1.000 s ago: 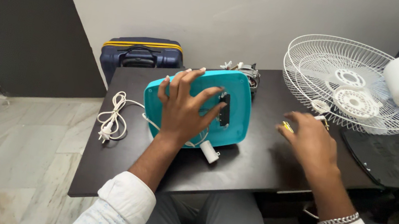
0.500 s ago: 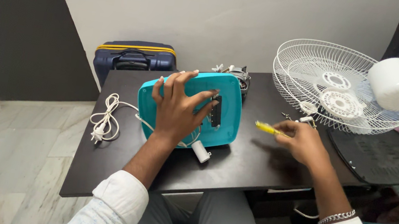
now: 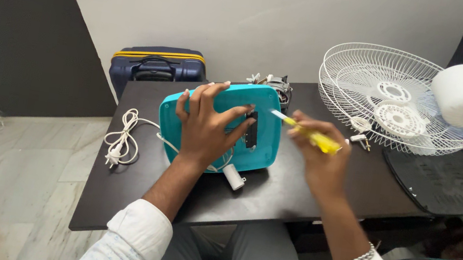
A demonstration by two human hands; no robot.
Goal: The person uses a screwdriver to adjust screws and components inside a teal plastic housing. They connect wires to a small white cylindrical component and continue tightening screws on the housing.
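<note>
The left hand (image 3: 207,126) lies spread over the teal fan base (image 3: 220,125), tipped up on the dark bench (image 3: 290,189). The right hand (image 3: 317,156) has its fingers closed around a yellow screwdriver (image 3: 308,135), tip near the base's black slot.

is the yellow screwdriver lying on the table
No, the right hand holds the yellow screwdriver up off the table, its tip pointing at the teal fan base that the left hand steadies.
</note>
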